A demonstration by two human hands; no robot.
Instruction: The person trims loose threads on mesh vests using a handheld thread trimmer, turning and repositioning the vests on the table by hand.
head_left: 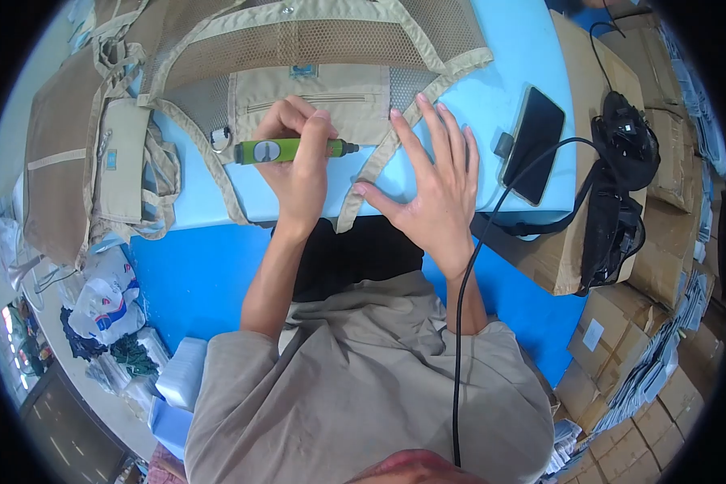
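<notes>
Blue bench (pixel 500 90) carries the spread mesh bag (pixel 258 50), my open right hand (pixel 440 194) at its strap (pixel 371 171), my left hand (pixel 298 185) gripping the green tool (pixel 254 152) nearby (work apparently underway, completion unclear).

Curls the left hand (pixel 297 161) into a closed grip with bent fingers (pixel 276 121), above the left forearm (pixel 273 278) trailing behind it. Spreads the right hand (pixel 436 189) open to its right, back upward, with fingers (pixel 440 137) fanned forward and thumb (pixel 375 198) angled inward, towards the left hand.
</notes>
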